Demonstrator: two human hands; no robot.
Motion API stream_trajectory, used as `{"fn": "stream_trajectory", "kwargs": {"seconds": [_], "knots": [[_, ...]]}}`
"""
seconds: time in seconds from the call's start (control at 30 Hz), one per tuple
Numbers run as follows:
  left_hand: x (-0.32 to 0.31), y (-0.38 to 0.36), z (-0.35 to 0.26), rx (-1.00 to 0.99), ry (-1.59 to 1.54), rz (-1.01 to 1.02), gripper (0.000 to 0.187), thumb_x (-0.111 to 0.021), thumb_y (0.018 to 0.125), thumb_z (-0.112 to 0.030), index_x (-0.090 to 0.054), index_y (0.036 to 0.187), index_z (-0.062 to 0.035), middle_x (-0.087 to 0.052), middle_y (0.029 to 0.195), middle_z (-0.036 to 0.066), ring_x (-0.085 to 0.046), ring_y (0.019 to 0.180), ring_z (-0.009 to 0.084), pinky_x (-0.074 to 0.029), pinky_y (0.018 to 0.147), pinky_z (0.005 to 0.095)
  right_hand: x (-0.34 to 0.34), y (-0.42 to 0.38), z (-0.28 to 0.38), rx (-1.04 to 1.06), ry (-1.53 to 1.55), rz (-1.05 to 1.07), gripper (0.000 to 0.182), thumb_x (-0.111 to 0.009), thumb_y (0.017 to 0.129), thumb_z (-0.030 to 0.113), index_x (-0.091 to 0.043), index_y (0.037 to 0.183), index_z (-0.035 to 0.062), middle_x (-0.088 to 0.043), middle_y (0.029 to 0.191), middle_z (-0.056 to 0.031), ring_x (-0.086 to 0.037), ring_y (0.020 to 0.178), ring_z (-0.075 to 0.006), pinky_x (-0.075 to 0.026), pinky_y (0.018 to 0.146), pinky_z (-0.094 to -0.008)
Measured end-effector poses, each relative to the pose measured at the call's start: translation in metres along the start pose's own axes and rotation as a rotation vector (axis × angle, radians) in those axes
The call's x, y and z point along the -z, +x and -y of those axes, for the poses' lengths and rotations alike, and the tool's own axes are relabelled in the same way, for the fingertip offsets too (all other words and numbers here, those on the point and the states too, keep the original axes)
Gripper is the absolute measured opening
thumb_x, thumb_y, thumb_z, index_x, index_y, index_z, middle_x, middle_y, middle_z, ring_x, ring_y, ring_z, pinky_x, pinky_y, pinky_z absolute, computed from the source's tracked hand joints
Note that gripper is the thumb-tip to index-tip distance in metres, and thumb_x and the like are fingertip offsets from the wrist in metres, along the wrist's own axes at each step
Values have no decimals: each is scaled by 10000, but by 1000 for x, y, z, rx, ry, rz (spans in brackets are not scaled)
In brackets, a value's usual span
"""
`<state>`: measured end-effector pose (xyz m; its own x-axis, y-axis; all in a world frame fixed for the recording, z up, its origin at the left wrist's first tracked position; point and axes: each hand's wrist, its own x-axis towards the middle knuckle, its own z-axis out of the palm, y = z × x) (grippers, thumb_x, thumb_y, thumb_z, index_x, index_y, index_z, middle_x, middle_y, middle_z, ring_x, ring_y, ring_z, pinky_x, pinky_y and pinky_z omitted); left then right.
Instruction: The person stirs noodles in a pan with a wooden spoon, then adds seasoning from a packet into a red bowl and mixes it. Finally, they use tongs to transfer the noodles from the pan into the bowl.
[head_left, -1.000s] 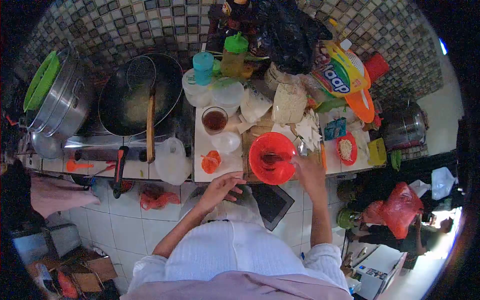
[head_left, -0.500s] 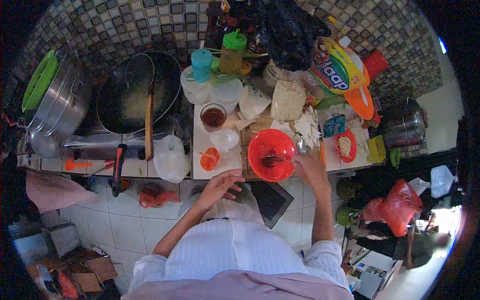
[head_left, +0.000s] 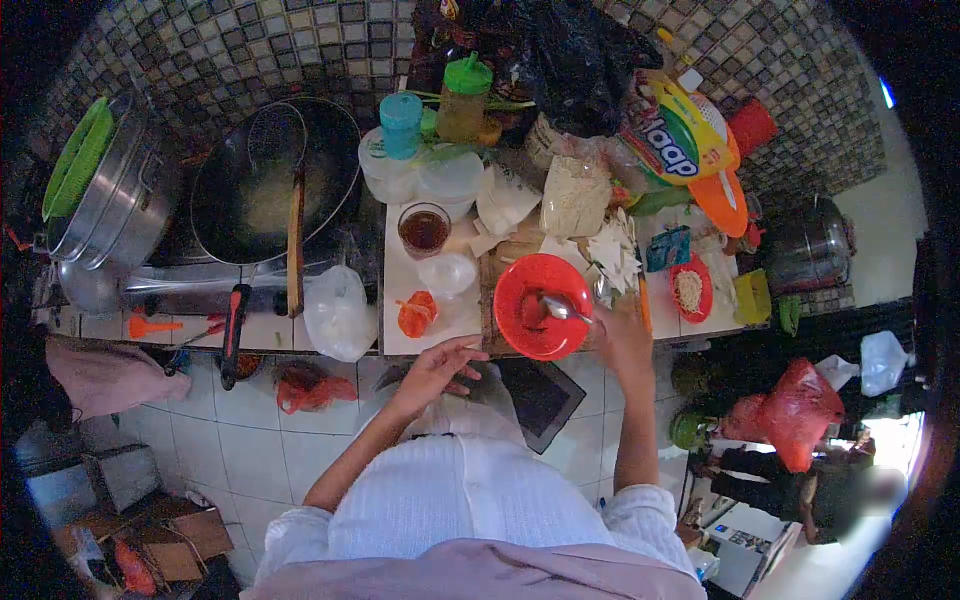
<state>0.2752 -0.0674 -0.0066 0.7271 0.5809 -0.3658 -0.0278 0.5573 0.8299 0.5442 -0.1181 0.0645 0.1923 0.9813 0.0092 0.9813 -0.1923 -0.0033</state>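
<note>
My right hand (head_left: 624, 343) is closed around the handle of a metal spoon (head_left: 560, 307). The spoon's head is inside a red bowl (head_left: 515, 285), over a small amount of dark content whose kind I cannot make out. The bowl rests on a wooden board (head_left: 490, 305) at the counter's front. My left hand (head_left: 438, 372) hangs at the counter edge, holding nothing, with its fingers loosely apart. Nearest to it are an orange plastic cup-like item (head_left: 417, 315) and a white plastic bag (head_left: 341, 315).
A glass of brown liquid (head_left: 424, 230) stands behind a clear-white bag (head_left: 447, 275). To the left, a black wok (head_left: 215, 215) holds a wooden-handled strainer (head_left: 296, 240). A small red dish (head_left: 691, 288) sits at right. Another person (head_left: 765, 480) is at lower right.
The spoon has turned and lifted slightly in the bowl, so its shiny head shows. My left hand has barely moved. The person at lower right has shifted and shows more.
</note>
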Motion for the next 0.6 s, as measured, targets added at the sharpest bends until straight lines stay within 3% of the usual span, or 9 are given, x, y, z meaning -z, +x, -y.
{"fn": "stream_trajectory", "kwargs": {"seconds": [0.07,0.13,0.27,0.37,0.47,0.53,0.6], "knots": [[1,0,1,-1,-8,-1,404,-438,869,-316,-403,1218,-118,-552,1055,41,-545,844,120,-468,685,268,4,-5,0,41,-31,-47,80,-488,767,137,-531,816,91,-560,738,-123,-547,722,-304,-421,573,-399],[1,1,3,-6,0,-4,416,-442,865,-328,-400,1220,-114,-553,1055,45,-546,843,126,-470,681,272,4,-7,-2,66,-6,196,106,-508,760,146,-546,853,112,-566,751,-130,-552,740,-304,-422,589,-413],[-3,-1,-2,-2,36,8,430,-449,860,-338,-399,1221,-112,-548,1063,55,-545,848,136,-471,689,283,-15,8,-2,9,68,184,135,-532,752,168,-555,879,130,-576,763,-118,-557,753,-296,-424,604,-424],[-2,-1,-3,-10,37,10,434,-450,858,-343,-400,1222,-113,-542,1072,63,-544,856,145,-470,702,296,4,7,-1,-9,195,42,118,-540,742,175,-550,845,118,-577,762,-114,-558,737,-296,-420,593,-422],[-1,0,-1,-11,4,14,436,-443,859,-352,-402,1220,-111,-538,1076,67,-542,865,149,-469,707,297,7,5,-9,-75,-13,224,106,-542,729,168,-537,805,93,-574,758,-113,-555,710,-300,-413,573,-419],[-3,-1,-5,14,20,-10,439,-441,859,-358,-403,1220,-110,-540,1072,63,-542,866,147,-471,695,289,-4,9,-16,140,-21,231,105,-539,723,168,-532,794,92,-574,766,-118,-558,706,-303,-424,569,-416],[-4,0,-6,12,29,-6,440,-444,858,-361,-405,1218,-111,-541,1069,59,-542,864,144,-471,691,284,-5,21,-15,150,106,193,105,-530,728,176,-534,788,90,-575,756,-119,-559,703,-305,-433,577,-417]]}}
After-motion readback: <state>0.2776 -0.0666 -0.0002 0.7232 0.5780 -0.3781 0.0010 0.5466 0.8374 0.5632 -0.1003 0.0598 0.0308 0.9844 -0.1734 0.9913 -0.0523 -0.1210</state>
